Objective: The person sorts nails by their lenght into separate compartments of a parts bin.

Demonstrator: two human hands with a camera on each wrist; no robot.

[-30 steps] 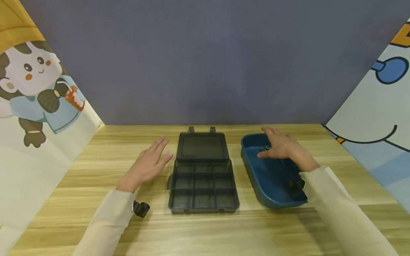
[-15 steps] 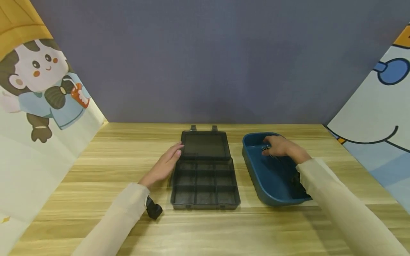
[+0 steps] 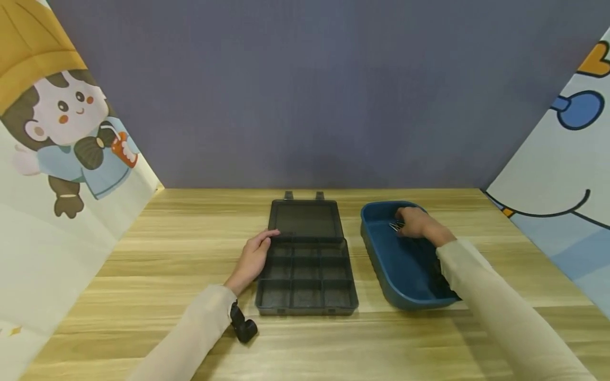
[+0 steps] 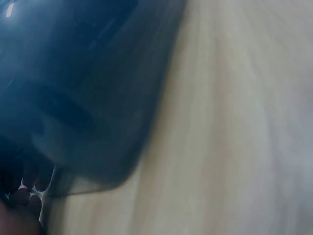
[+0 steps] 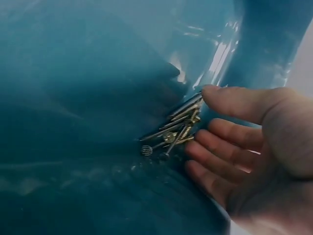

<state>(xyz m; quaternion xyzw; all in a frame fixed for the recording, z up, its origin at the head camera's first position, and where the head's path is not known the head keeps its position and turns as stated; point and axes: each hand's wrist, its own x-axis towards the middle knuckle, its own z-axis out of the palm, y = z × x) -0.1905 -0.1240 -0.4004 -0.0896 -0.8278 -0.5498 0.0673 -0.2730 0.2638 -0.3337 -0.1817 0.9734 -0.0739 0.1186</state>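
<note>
With 12 o'clock pointing away from the person, the nearest stretch of table (image 3: 305,349) leads to a dark compartment box (image 3: 307,311). Right of it, at 3 o'clock, stands a blue bin (image 3: 405,303), apart from the box, its long axis running about 11 to 5.

The left hand (image 3: 250,262) lies along the box's 9 o'clock side, fingers reaching straight over the edge near the hinge; whether it presses cannot be told. Farther along, the right hand (image 3: 413,222) dips into the bin's far half, by some nails and screws (image 5: 171,129) on its floor. They lie at 9 o'clock from that hand, just at its fingertips; the left hand is well off, with the box between. Beyond, the lid (image 3: 306,218) lies back at 12, before a grey panel (image 3: 310,95).

The right wrist view shows what the head view hides: thumb and fingers stand wide apart, not closed round anything, the thumb tip at the pile's 2 o'clock end. There, most shanks run roughly 2 to 8. The left wrist view is blurred, with a few fingers at its 8 o'clock corner.
</note>
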